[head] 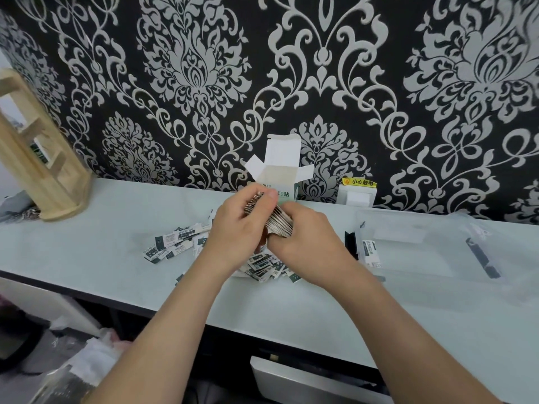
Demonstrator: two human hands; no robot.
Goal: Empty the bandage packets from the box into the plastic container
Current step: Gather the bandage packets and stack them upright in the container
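With the box [281, 173] open at the counter's [87, 258] back edge, your left hand [236, 225] and right hand [303, 246] gripped a stack of packets [280, 221]; loose packets [175, 243] lay about, the container [423, 252] almost bare

Both hands [236, 225] [306, 243] grip stacked packets [280, 223] (probably bandages) before the open box [281, 170].

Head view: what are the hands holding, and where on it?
A stack of bandage packets, held by both hands. The left hand pinches its upper end, and the right hand grips its lower end.
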